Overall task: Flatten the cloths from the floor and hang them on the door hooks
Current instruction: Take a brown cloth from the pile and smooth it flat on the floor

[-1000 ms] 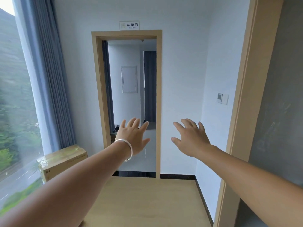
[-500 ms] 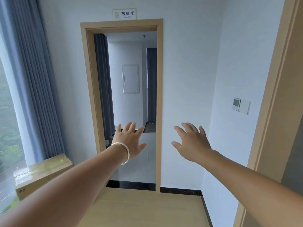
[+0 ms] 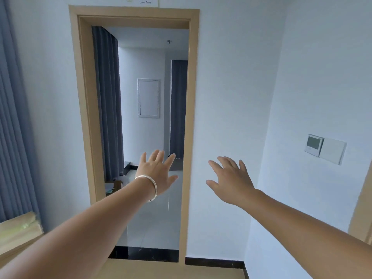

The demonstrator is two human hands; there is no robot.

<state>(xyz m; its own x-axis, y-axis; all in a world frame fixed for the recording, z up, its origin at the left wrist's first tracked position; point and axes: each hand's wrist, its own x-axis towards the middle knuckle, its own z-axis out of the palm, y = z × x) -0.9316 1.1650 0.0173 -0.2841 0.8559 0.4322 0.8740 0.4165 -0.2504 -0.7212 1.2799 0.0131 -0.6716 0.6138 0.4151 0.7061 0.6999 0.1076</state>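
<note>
Tan wood frames the doorway [image 3: 84,109] straight ahead, and both bare arms reach toward it. The left hand [image 3: 156,174], with a silver bangle [image 3: 150,187] at the wrist, has its fingers spread wide and holds nothing; it shows against the open doorway. The right hand [image 3: 231,182] is likewise splayed and empty, seen against the white wall [image 3: 227,97] just right of the frame.

No cloth and no door hook can be seen from here, so where the task's things lie cannot be told. The sign [image 3: 144,1] above the doorway is cut off by the top edge, so only the lower part of its lettering shows. At far left a grey curtain [image 3: 14,127] runs out of view, and the cardboard box [image 3: 19,232] below it is blurred and partly cropped. Through the doorway stand another dark curtain [image 3: 107,101] and a white wall panel [image 3: 149,98]; the small things low on the far room's floor are too dim to name. On the right wall sits a thermostat [image 3: 313,144] beside a blank switch plate [image 3: 333,151].
</note>
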